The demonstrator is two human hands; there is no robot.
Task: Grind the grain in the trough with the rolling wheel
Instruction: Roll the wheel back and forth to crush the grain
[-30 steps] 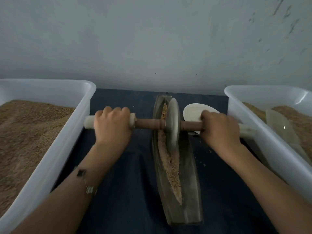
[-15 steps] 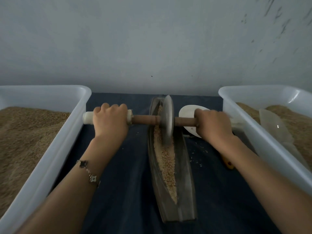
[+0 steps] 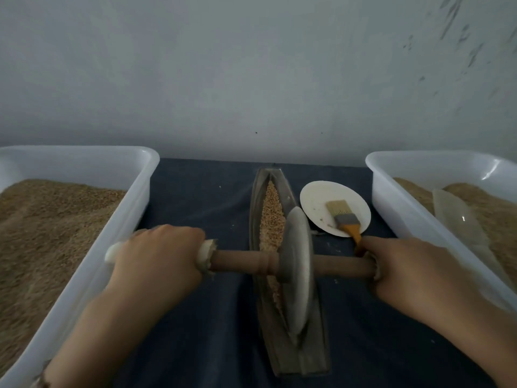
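Note:
A narrow boat-shaped metal trough (image 3: pixel 256 197) lies lengthwise on the dark blue cloth, with tan grain (image 3: pixel 272 211) along its groove. A grey metal rolling wheel (image 3: pixel 297 264) stands upright in the near half of the trough, on a brown wooden axle (image 3: pixel 240 261). My left hand (image 3: pixel 156 261) is closed around the axle's left, white-wrapped end. My right hand (image 3: pixel 408 267) grips the right end. Grain under and behind the wheel is hidden.
A large white tub (image 3: pixel 92 278) heaped with grain stands at the left. Another white tub (image 3: pixel 402 208) at the right holds grain and a translucent scoop (image 3: pixel 461 219). Between trough and right tub sits a white plate (image 3: pixel 316 200) with a brush (image 3: pixel 344 217). A grey wall rises behind.
Both hands have pulled the wheel toward me along the trough, from its far end to its near half. The plate and brush, covered before, now show.

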